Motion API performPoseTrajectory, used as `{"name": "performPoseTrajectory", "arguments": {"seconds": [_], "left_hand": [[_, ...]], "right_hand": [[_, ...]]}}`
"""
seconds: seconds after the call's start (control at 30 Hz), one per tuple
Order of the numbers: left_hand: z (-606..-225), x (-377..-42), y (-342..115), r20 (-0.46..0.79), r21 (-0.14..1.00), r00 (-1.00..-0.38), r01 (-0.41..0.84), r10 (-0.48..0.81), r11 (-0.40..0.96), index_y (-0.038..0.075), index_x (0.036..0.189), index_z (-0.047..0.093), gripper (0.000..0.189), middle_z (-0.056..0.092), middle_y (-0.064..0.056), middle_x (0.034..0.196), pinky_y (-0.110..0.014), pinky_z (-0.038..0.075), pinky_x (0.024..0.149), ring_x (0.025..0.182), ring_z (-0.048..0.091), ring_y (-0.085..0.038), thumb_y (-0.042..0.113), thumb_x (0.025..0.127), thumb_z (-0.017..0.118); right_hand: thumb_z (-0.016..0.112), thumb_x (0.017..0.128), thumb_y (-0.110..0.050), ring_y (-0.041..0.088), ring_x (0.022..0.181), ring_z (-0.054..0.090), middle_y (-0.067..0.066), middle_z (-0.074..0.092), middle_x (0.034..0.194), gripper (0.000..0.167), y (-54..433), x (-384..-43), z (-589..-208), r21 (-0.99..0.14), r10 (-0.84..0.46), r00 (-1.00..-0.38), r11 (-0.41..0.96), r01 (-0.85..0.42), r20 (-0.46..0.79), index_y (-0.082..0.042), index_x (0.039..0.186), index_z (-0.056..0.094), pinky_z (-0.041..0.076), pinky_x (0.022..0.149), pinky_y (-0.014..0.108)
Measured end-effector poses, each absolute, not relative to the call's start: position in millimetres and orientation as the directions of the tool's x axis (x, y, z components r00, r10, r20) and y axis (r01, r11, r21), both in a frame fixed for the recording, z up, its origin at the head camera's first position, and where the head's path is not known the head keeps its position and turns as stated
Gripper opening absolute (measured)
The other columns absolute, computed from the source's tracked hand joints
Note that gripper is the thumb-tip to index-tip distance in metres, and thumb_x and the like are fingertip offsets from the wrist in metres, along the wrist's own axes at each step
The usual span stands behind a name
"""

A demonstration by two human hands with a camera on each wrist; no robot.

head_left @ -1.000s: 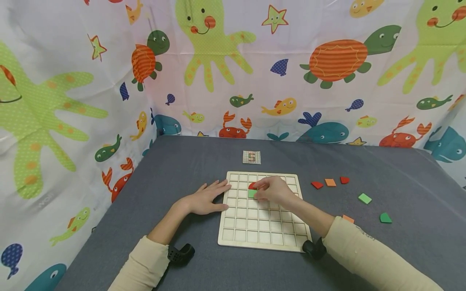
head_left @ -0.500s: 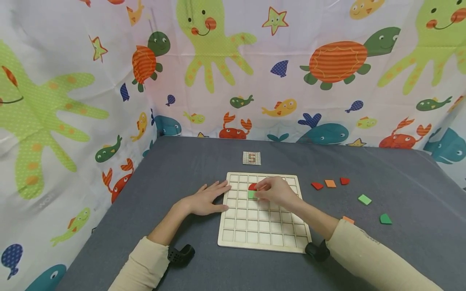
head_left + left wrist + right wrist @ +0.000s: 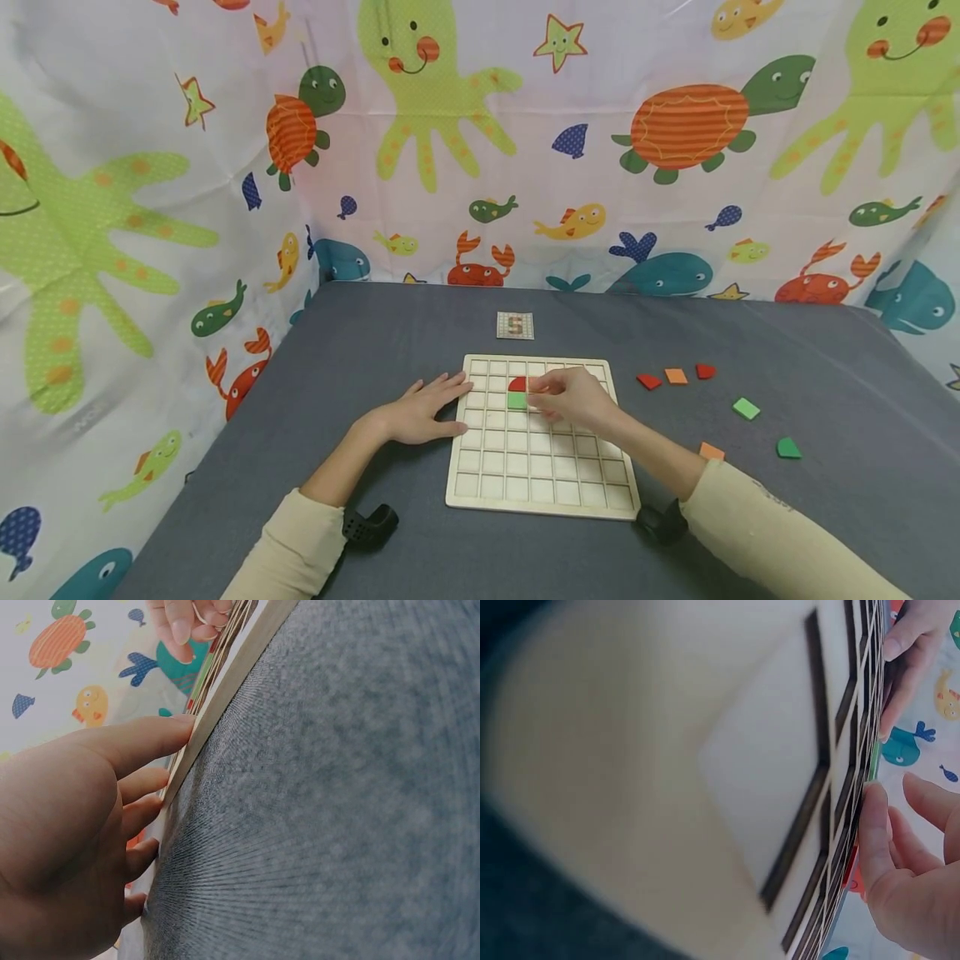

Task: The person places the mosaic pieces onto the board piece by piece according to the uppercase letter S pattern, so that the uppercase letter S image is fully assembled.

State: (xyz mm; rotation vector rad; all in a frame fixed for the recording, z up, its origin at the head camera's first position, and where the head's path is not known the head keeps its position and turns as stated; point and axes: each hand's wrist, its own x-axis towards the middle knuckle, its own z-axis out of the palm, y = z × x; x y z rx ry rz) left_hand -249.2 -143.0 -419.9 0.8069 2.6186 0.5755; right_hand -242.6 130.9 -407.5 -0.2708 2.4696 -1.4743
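Note:
The right hand point(image 3: 573, 396) is over the upper middle of a pale wooden grid board point(image 3: 540, 496), fingers bent down to the squares. Its fingertips are beside a red rounded tile point(image 3: 517, 384) and a light green square tile point(image 3: 517, 401), which sit one above the other in the grid. In the right wrist view, one fingertip point(image 3: 874, 817) reaches the board surface; I cannot tell whether a small piece lies under or between the fingers. The left hand point(image 3: 420, 412) has its fingers spread along the board's left edge, fingertips and thumb at the rim.
A small patterned card point(image 3: 515, 326) lies behind the board. Loose tiles lie on the grey cloth to the right: a red tile point(image 3: 648, 381), an orange square point(image 3: 676, 377), a light green tile point(image 3: 746, 408) and a dark green tile point(image 3: 788, 448), among others. A sea-animal curtain point(image 3: 442, 100) hangs behind.
The right hand stays at nearly the same place, its fingers drawn slightly off the red tile, so more of it shows. The left hand keeps its place; the view shifts slightly.

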Motion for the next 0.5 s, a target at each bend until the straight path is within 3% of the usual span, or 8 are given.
{"name": "performPoseTrajectory", "arguments": {"seconds": [0.5], "left_hand": [[-418,-249,-143,-0.198,0.471,-0.776,0.461,0.599,0.752,0.012,0.152,0.026,0.072,0.016,-0.006,0.157,-0.056,0.003,0.11,0.144,0.006,-0.029,0.043,0.095,0.055]], "right_hand": [[0.07,0.089,-0.022,0.021,0.072,0.066,0.008,0.068,0.086,0.031,153,-245,-408,-0.863,-0.272,-0.956,0.504,-0.041,-0.113,-0.002,0.112,0.068,0.054,0.068,0.032]]}}
